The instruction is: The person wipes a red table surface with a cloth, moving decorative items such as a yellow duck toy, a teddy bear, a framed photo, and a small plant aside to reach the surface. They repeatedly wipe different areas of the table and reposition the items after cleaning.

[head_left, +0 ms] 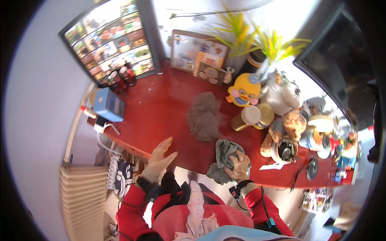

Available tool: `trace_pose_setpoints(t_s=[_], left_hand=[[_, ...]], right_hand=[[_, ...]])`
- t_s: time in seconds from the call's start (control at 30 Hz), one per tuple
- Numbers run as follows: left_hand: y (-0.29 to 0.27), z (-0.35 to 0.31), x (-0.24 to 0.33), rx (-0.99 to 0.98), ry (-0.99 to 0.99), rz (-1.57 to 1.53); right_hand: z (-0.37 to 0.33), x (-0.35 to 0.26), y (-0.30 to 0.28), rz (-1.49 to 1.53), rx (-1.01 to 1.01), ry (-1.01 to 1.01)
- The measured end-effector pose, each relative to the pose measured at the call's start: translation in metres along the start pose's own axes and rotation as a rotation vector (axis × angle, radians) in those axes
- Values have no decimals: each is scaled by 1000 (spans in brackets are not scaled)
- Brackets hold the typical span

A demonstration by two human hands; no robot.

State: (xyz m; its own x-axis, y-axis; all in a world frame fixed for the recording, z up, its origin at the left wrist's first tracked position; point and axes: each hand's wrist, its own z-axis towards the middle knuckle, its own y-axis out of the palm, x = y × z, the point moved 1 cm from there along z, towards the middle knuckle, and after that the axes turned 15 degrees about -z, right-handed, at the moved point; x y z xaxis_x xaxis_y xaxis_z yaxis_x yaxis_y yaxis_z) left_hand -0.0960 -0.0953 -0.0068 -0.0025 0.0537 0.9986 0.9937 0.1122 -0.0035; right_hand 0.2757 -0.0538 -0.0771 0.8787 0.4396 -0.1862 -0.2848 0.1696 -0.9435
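Observation:
My right hand (pixel 240 165) presses a bunched grey-green cloth (pixel 224 154) onto the red tabletop (pixel 157 108), close to its front edge. The fingers curl over the cloth's right side. My left hand (pixel 159 159) hovers by the front edge with thumb and fingers apart, holding nothing. A second cloth, brown-grey and crumpled (pixel 204 116), lies on the middle of the table, beyond both hands and touched by neither. Both hands look gloved in a pale, thin material.
At the right stand jars (pixel 251 115), a yellow duck figure (pixel 244 90), a teddy bear (pixel 292 125) and a white plush toy (pixel 281 95). A blue box (pixel 109 105) sits at the left edge. Behind are a framed photo collage (pixel 114 44), potted plants (pixel 277 48) and a dark screen (pixel 341 60).

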Motion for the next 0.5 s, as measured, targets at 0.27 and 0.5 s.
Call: trace_pose_setpoints(t_s=[0.27,0.5], left_hand=[[95,144,-19,-408,480,991],[-40,117,-62,-334,444,747]], right_hand=[[-27,-79,11,-73,14,272],[49,-104,31,-103,-39,320]])
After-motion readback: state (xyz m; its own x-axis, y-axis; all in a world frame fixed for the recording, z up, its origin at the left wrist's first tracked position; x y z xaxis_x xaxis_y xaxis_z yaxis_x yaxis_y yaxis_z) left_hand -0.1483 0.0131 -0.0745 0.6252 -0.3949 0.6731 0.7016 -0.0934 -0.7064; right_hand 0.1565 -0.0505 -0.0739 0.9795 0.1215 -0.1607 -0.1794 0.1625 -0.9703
